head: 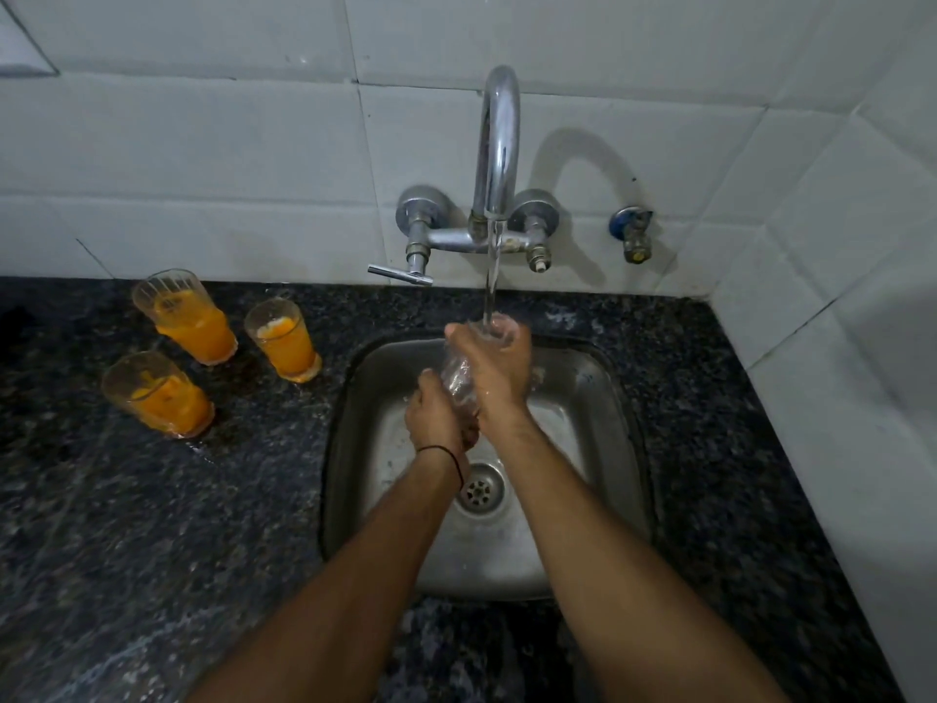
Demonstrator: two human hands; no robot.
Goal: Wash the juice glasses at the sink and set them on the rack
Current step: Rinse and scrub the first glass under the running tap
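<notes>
Head: glass above sink (mid-basin)

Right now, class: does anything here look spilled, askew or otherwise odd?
Yes. Three juice glasses on the counter hold orange juice, not yet emptied; liquid pools at the nearest glass's base. No rack is in view.

Head view: looks steeply down, close over sink, facing wall.

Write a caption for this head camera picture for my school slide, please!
Both hands, left hand and right hand, rinse a clear glass under the running tap.
</notes>
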